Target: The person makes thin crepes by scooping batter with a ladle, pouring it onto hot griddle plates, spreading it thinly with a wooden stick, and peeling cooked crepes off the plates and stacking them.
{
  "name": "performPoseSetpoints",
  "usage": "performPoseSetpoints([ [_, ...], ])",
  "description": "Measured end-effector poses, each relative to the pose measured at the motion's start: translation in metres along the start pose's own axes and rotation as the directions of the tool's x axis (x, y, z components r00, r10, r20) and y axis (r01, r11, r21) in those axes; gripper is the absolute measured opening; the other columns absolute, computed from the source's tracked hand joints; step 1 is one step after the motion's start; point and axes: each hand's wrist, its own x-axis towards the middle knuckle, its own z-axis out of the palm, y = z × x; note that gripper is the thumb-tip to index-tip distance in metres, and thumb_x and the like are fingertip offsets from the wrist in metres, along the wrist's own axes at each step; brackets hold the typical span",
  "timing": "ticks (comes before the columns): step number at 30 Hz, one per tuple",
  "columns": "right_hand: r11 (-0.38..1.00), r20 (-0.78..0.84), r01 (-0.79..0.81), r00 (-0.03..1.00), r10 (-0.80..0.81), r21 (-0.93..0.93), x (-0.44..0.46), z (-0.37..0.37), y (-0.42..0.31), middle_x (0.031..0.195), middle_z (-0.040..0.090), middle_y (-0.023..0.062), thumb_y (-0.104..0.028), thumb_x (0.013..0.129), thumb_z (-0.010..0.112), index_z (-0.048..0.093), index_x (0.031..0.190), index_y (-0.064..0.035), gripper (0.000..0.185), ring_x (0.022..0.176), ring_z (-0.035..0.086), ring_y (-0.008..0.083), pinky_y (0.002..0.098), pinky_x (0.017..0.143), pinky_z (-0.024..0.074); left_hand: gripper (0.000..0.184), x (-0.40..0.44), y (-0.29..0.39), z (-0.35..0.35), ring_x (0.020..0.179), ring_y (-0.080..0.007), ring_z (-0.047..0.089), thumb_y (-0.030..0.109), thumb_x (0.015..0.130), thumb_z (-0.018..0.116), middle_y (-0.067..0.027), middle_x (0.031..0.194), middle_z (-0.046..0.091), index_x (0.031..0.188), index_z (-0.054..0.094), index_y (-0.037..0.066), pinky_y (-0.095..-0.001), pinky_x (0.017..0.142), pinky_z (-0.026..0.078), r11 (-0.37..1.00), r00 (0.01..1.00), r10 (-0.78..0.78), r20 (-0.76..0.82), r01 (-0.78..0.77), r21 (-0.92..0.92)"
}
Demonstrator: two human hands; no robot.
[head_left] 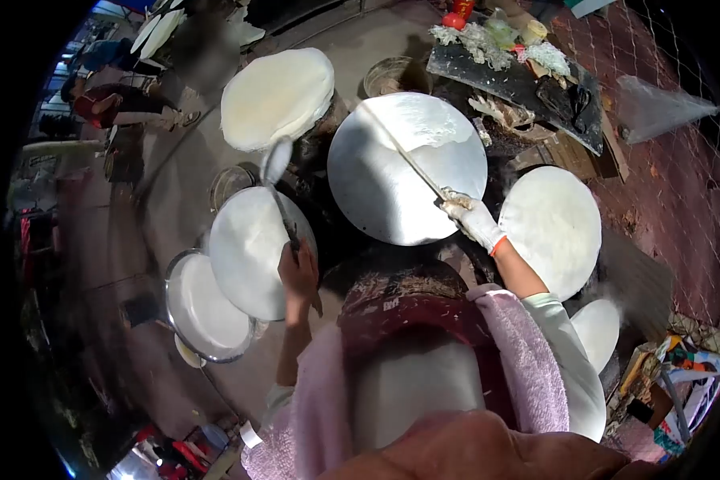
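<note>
My left hand (298, 274) is bare and wrapped round the handle of a ladle (276, 162), whose bowl points up and away beside the left round plate (252, 248). My right hand (468, 214) wears a white glove and is closed on a thin stick (404, 156). That stick lies across the central round plate (376, 188), which bears a whitish patch at its far side. Close to the gloved hand is a right round plate (550, 232) with a pale sheet over it.
A basin (190, 308) of white liquid stands at the left. Pale round sheets (276, 98) are stacked at the far left. A dark board (528, 96) with scraps and bags lies at the far right. Another person (108, 108) is at the upper left.
</note>
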Motion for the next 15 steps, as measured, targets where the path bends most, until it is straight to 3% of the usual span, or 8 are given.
performPoseSetpoints([
  [3, 0.876, 0.085, 0.408, 0.913, -0.4, -0.257, 0.008, -0.051, 0.003, 0.115, 0.065, 0.006, -0.009, 0.088, 0.066, 0.066, 0.113, -0.0005, 0.027, 0.108, 0.057, 0.0135, 0.0256, 0.1, 0.0392, 0.022, -0.011, -0.022, -0.005, 0.05, -0.006, 0.043, 0.017, 0.097, 0.051, 0.0015, 0.057, 0.045, 0.079, 0.049, 0.004, -0.0246, 0.046, 0.034, 0.979, 0.994, -0.082, -0.068, 0.093, 0.179],
  [4, 0.893, -0.002, 0.338, 0.935, -0.355, -0.297, 0.005, -0.066, -0.015, 0.115, 0.065, 0.0068, -0.009, 0.088, 0.065, 0.064, 0.115, 0.0003, 0.029, 0.108, 0.057, 0.0129, 0.0252, 0.101, 0.0389, 0.022, -0.015, -0.026, -0.005, 0.05, -0.006, 0.043, 0.017, 0.096, 0.051, 0.0014, 0.057, 0.046, 0.08, 0.05, 0.003, -0.0247, 0.045, 0.034, 0.972, 0.995, -0.044, -0.086, 0.063, 0.228],
  [6, 0.965, -0.069, 0.209, 0.973, -0.222, -0.157, 0.034, -0.085, -0.022, 0.109, 0.066, 0.0039, -0.01, 0.089, 0.064, 0.063, 0.117, 0.0006, 0.03, 0.099, 0.058, 0.0108, 0.0233, 0.093, 0.0427, 0.021, -0.024, -0.03, -0.004, 0.049, -0.0062, 0.043, 0.018, 0.096, 0.051, 0.0013, 0.058, 0.047, 0.082, 0.05, 0.002, -0.0248, 0.045, 0.034, 0.945, 0.993, 0.03, -0.111, 0.008, 0.326],
  [8, 0.978, 0.192, 0.152, 0.974, -0.123, -0.145, 0.041, -0.081, -0.029, 0.101, 0.065, 0.0006, -0.011, 0.089, 0.064, 0.063, 0.117, 0.0008, 0.031, 0.087, 0.055, 0.0075, 0.0204, 0.08, 0.0439, 0.019, -0.034, -0.029, 0.003, 0.047, -0.0057, 0.041, 0.017, 0.096, 0.051, 0.0022, 0.057, 0.045, 0.084, 0.051, 0.003, -0.0242, 0.044, 0.033, 0.96, 0.99, -0.042, -0.133, 0.077, 0.269],
  [10, 0.977, 0.224, -0.027, 0.972, 0.076, -0.214, 0.029, -0.058, -0.043, 0.095, 0.064, -0.0005, -0.009, 0.088, 0.065, 0.064, 0.114, 0.0003, 0.028, 0.08, 0.053, 0.0065, 0.0199, 0.072, 0.0433, 0.018, -0.039, -0.038, 0.003, 0.046, -0.0048, 0.037, 0.017, 0.097, 0.051, 0.0039, 0.056, 0.042, 0.084, 0.05, 0.004, -0.0233, 0.043, 0.031, 0.965, 0.987, -0.053, -0.15, 0.089, 0.245],
  [11, 0.984, 0.23, 0.011, 0.973, 0.031, -0.177, 0.036, -0.06, -0.026, 0.098, 0.065, 0.0003, -0.009, 0.088, 0.066, 0.065, 0.113, 0.0005, 0.027, 0.084, 0.055, 0.0076, 0.021, 0.075, 0.0447, 0.018, -0.041, -0.044, 0.002, 0.045, -0.0049, 0.038, 0.018, 0.097, 0.05, 0.004, 0.057, 0.042, 0.085, 0.05, 0.005, -0.0236, 0.042, 0.03, 0.968, 0.977, -0.125, -0.171, 0.158, 0.193],
  [13, 0.997, 0.282, 0.078, 0.957, -0.069, -0.019, 0.033, -0.068, -0.025, 0.106, 0.065, 0.0037, -0.008, 0.087, 0.067, 0.064, 0.113, 0.002, 0.028, 0.096, 0.059, 0.011, 0.0239, 0.087, 0.0467, 0.019, -0.044, -0.061, -0.005, 0.045, -0.0051, 0.038, 0.021, 0.098, 0.05, 0.004, 0.057, 0.042, 0.086, 0.05, 0.006, -0.0237, 0.041, 0.03, 0.948, 0.978, -0.069, -0.195, 0.125, 0.292],
  [15, 0.944, 0.232, 0.258, 0.95, -0.21, -0.205, 0.038, -0.092, -0.046, 0.11, 0.066, 0.0064, -0.005, 0.086, 0.067, 0.061, 0.117, 0.0032, 0.032, 0.102, 0.059, 0.0136, 0.0263, 0.092, 0.0456, 0.021, -0.049, -0.062, -0.006, 0.043, -0.0057, 0.038, 0.024, 0.098, 0.05, 0.0038, 0.056, 0.042, 0.088, 0.051, 0.006, -0.0244, 0.04, 0.03, 0.912, 0.977, -0.02, -0.211, 0.105, 0.397],
])
